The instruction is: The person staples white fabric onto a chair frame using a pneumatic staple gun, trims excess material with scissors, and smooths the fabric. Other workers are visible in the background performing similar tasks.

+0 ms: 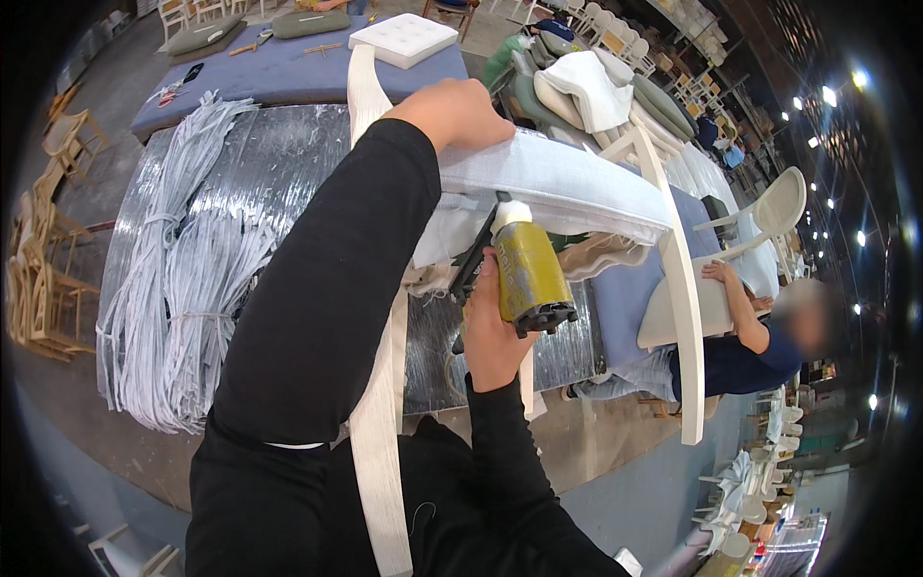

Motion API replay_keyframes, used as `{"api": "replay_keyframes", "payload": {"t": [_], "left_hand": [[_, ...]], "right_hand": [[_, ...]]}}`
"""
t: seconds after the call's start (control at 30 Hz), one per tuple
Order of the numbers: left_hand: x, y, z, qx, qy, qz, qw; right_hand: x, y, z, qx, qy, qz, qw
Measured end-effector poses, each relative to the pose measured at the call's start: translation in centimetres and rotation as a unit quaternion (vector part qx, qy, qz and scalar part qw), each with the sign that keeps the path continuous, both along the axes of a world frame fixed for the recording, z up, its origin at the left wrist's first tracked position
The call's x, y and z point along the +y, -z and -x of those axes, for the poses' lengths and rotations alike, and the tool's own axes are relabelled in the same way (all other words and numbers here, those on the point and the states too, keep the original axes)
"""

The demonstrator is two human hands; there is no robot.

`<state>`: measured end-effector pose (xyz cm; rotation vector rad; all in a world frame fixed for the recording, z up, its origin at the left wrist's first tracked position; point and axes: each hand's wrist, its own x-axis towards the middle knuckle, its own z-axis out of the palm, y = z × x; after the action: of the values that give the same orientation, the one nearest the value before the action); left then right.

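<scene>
A chair frame of pale wood [685, 308] lies on its side across the table in front of me, with white fabric [567, 178] stretched over its seat. My left hand [452, 113] is curled closed over the far edge of that fabric; its fingertips are hidden. Below it, my right hand [492, 332] grips a yellow and black staple gun [534, 269]. The gun's nose points toward the underside of the seat, where loose cloth edges [606, 255] hang. Whether the nose touches the cloth, I cannot tell.
Bundles of white strips [183, 317] lie on the film-covered table [308, 135] at left. Behind is a blue padded table [260, 82] with a white tufted cushion [404, 40]. Cushions pile up [586, 91] at far right. At right, a co-worker [735, 337] handles a chair seat [663, 313].
</scene>
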<state>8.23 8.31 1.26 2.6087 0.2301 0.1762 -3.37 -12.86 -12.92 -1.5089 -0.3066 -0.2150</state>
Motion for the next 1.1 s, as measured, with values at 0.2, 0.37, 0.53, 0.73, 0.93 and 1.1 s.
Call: {"api": "replay_keyframes", "payload": {"t": [0.2,0.37,0.53,0.73,0.93,1.1], "left_hand": [[-0.5,-0.1,0.2,-0.002,0.0,-0.005,1.0],[-0.4,0.1,-0.2,-0.004,0.021,-0.032,0.999],[0.2,0.5,-0.5,-0.013,0.026,-0.029,0.999],[0.2,-0.1,0.3,-0.005,0.025,-0.008,1.0],[0.0,0.6,0.3,-0.023,0.02,-0.014,0.999],[0.0,-0.3,0.4,0.001,0.037,-0.006,0.999]], "right_hand": [[-0.1,0.1,-0.1,0.028,-0.006,-0.025,0.999],[-0.1,0.4,-0.4,0.024,0.032,0.052,0.998],[0.1,0.3,0.2,0.014,0.013,0.021,1.0],[0.7,0.4,0.5,-0.028,0.007,0.067,0.997],[0.3,-0.1,1.0,-0.016,-0.004,0.072,0.997],[0.6,-0.2,1.2,-0.085,-0.012,0.066,0.994]]}}
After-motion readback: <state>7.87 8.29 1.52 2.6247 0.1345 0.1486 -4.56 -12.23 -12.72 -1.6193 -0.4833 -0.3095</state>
